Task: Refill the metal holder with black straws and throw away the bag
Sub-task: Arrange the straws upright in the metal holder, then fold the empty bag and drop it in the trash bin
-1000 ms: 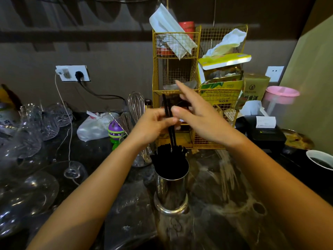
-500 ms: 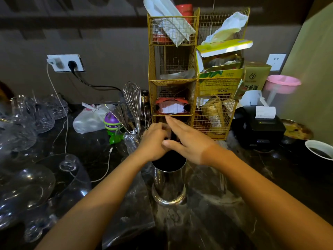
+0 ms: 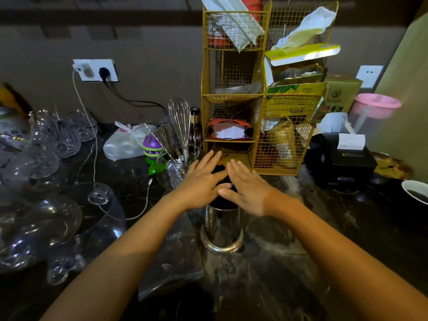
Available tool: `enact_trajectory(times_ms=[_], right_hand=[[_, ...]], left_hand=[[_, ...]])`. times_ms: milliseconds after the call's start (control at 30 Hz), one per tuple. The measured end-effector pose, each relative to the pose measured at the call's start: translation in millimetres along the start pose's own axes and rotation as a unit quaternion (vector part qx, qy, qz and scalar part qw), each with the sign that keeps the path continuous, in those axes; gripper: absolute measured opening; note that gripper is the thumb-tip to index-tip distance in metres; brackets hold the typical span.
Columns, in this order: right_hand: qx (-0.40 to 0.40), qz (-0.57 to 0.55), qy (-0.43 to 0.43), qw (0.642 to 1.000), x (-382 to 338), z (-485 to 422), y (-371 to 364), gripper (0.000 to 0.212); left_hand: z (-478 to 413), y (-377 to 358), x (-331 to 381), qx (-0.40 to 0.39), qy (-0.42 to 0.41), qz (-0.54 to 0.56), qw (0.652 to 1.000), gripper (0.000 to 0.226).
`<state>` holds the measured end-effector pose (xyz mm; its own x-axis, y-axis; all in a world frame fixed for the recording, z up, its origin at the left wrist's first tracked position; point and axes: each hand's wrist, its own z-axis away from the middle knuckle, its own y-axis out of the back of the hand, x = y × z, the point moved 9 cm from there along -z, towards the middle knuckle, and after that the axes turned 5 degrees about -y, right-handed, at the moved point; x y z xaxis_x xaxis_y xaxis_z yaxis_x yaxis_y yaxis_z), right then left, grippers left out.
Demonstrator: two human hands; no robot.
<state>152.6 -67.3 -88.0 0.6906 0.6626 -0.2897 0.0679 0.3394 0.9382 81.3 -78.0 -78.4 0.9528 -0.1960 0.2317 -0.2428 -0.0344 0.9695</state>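
Note:
A shiny metal holder (image 3: pixel 222 228) stands upright on the dark counter in the middle of the view. Black straws (image 3: pixel 218 169) fill it and show as a dark patch between my hands. My left hand (image 3: pixel 201 184) lies flat on the straw tops from the left, fingers straight. My right hand (image 3: pixel 246 187) lies flat on them from the right, fingers straight, thumb meeting the left hand. A clear empty plastic bag (image 3: pixel 171 256) lies flat on the counter just left of the holder, under my left forearm.
A yellow wire rack (image 3: pixel 234 98) with boxes stands right behind the holder. A glass with a whisk (image 3: pixel 179 126) and utensils stands behind my left hand. Clear glassware (image 3: pixel 46 223) crowds the left. A black receipt printer (image 3: pixel 342 158) and a bowl (image 3: pixel 415 191) sit on the right.
A second ago my hands held a few black straws above the holder. The straws have gone down into it, and both hands have flattened onto the straw tops.

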Motion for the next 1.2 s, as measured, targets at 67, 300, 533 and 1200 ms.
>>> enact_trajectory(times_ms=[67, 300, 533, 1200], right_hand=[[0.029, -0.012, 0.003, 1.000, -6, 2, 14, 0.074], [0.155, -0.075, 0.103, 0.980, -54, 25, 50, 0.075], [0.083, -0.108, 0.192, 0.972, -98, 32, -27, 0.072], [-0.088, 0.034, 0.148, 0.985, -43, 10, -194, 0.054]], left_hand=[[6, 10, 0, 0.022, -0.003, -0.007, 1.000, 0.054], [57, 57, -15, 0.156, 0.014, -0.002, 0.988, 0.057], [140, -4, -60, 0.118, 0.122, 0.035, 0.985, 0.061], [224, -149, -104, -0.040, 0.221, 0.062, 0.973, 0.048]])
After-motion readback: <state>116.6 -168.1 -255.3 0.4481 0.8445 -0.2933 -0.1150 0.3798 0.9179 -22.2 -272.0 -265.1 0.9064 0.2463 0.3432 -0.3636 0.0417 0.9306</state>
